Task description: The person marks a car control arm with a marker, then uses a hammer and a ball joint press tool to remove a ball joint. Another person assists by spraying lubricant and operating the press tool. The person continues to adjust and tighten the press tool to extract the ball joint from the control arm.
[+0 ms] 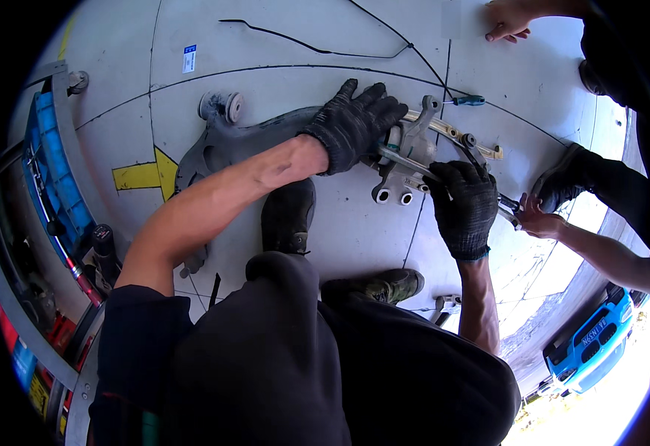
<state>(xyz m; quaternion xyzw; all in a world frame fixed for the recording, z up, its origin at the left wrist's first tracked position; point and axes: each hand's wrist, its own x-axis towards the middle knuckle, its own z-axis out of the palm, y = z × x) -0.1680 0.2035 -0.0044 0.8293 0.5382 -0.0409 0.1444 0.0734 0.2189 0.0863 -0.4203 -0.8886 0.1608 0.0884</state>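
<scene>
A large grey curved metal arm, like a car subframe (265,128), lies on the floor with a round bushing at its left end. My left hand (354,126), in a black glove, rests on its right end with fingers stretched out. Beside it is a silver bracket (419,135) with two round holes below. My right hand (464,208), gloved too, is closed around a long silver wrench (406,161) that reaches across the bracket. The wrench's far tip is partly hidden near my left hand. Close to my right hand, a co-worker's bare hand (542,221) touches a metal tool (509,209).
A green-handled screwdriver (467,100) and a thin black cable (288,37) lie beyond the parts. At left stands a tool cart with a blue tray (61,171). The co-worker's other hand (508,21) hangs at top right. A blue car (592,338) is at lower right.
</scene>
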